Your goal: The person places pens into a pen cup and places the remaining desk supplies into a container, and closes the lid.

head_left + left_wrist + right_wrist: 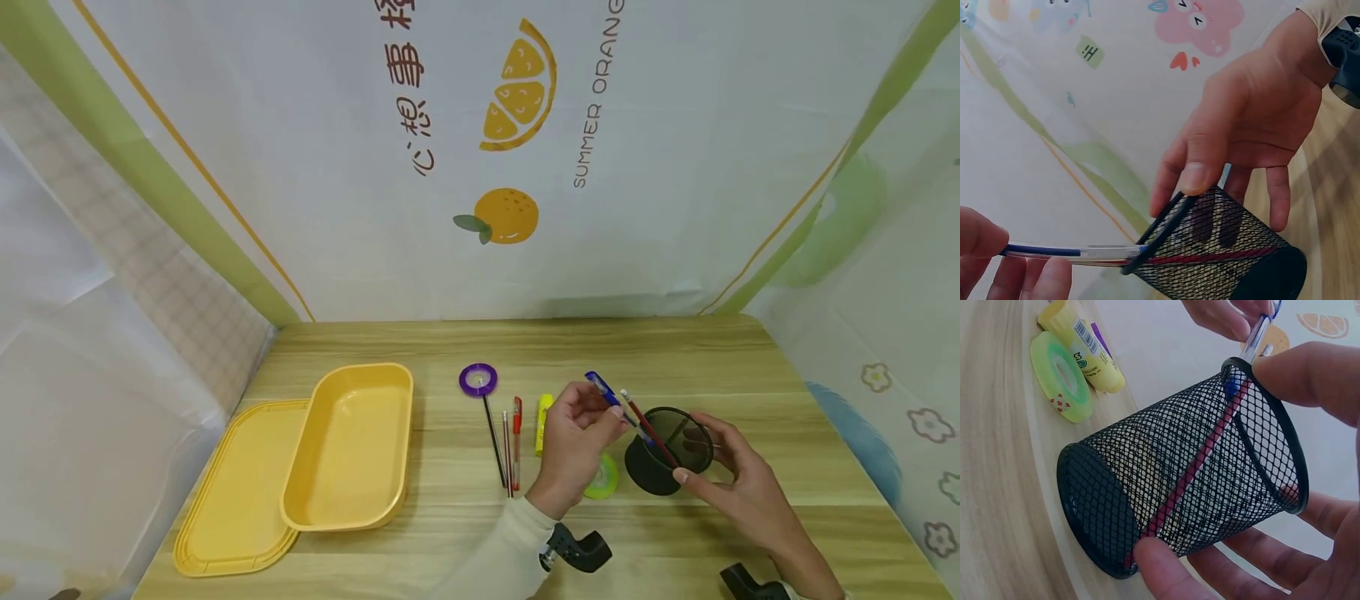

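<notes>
A black wire-mesh pen holder (651, 468) leans over, its mouth toward the upper right in the head view. My right hand (753, 492) grips it by rim and side, with the thumb at the rim. Between thumb and fingers my left hand (573, 446) pinches a blue pen (602, 390), whose lower end reaches into the holder's mouth. Through the mesh in the right wrist view, a dark red pencil (1191, 472) slants across the inside down to the base. The same holder (1222, 244) shows tilted in the left wrist view.
Left of the hands lie a purple-topped black stick (492, 429), a pencil (507, 450), a red pen (517, 437) and a yellow glue stick (1085, 347). Green tape (1060, 375) lies near the holder. Farther left, a yellow bin (345, 450) overlaps its lid (232, 492).
</notes>
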Tool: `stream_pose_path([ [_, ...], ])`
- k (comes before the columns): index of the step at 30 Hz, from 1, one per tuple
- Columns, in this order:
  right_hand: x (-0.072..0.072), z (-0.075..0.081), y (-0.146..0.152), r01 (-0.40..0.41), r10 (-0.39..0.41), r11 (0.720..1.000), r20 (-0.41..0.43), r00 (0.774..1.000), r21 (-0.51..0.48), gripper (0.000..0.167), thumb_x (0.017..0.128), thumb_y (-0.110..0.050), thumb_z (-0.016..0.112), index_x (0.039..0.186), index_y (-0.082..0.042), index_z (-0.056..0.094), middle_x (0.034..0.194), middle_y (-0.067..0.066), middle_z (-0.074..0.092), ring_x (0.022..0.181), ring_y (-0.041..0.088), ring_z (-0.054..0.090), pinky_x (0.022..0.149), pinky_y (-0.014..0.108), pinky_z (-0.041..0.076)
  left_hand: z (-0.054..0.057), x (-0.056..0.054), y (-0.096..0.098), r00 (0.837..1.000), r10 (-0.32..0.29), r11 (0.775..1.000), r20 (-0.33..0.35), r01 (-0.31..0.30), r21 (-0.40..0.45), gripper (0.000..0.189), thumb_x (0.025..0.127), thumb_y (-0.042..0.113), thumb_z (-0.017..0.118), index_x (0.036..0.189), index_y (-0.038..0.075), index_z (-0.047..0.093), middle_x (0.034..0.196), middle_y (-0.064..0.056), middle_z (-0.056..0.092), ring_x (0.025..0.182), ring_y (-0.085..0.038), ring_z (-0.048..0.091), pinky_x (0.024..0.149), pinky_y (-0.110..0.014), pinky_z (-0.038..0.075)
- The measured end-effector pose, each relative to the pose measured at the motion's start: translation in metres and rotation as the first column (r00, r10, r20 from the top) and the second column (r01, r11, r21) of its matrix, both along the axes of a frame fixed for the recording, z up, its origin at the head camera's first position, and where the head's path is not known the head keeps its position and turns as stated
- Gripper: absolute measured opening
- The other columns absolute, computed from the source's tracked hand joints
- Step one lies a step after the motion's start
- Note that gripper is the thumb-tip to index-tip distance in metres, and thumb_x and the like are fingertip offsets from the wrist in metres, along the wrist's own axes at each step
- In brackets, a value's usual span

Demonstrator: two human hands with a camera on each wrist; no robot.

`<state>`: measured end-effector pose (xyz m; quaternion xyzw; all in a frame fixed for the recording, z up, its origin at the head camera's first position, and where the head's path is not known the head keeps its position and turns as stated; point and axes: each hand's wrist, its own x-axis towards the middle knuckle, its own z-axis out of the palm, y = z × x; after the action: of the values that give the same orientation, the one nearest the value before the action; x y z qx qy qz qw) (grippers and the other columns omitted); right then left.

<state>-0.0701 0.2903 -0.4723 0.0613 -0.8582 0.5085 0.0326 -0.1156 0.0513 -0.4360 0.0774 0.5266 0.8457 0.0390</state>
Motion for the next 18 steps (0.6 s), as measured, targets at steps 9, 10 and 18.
stream_pose_path([
  [9,0.000,0.001,-0.002,0.009,-0.009,1.000,0.008,1.000,0.002,0.077,0.098,-0.015,0.078,0.163,-0.011,0.036,0.138,0.008,0.060,0.117,-0.014,0.055,0.074,0.029,0.065,-0.009,-0.003,0.010,1.000,0.022,0.997,-0.020,-0.023,-0.075,0.022,0.095,-0.003,0.072,0.116,-0.002,0.067,0.107,-0.009,0.070,0.089,-0.008,0.069,0.079,-0.020,0.062],
  [10,0.000,0.001,-0.002,0.009,-0.009,1.000,0.008,1.000,0.002,0.077,0.098,-0.015,0.078,0.163,-0.011,0.036,0.138,0.009,0.060,0.117,-0.014,0.055,0.074,0.029,0.065,-0.010,-0.003,0.010,0.999,0.028,0.994,-0.023,-0.030,-0.102,0.021,0.095,-0.001,0.073,0.115,0.000,0.068,0.107,-0.009,0.071,0.089,-0.008,0.069,0.080,-0.019,0.062],
  [18,0.001,0.002,-0.003,0.008,-0.008,1.000,0.006,1.000,0.002,0.077,0.099,-0.014,0.077,0.163,-0.010,0.035,0.140,0.013,0.058,0.117,-0.014,0.055,0.074,0.030,0.065,-0.017,-0.005,0.013,0.997,0.054,0.962,-0.061,-0.068,-0.266,0.017,0.095,0.008,0.077,0.112,0.008,0.074,0.109,-0.005,0.076,0.090,-0.003,0.071,0.086,-0.018,0.058],
])
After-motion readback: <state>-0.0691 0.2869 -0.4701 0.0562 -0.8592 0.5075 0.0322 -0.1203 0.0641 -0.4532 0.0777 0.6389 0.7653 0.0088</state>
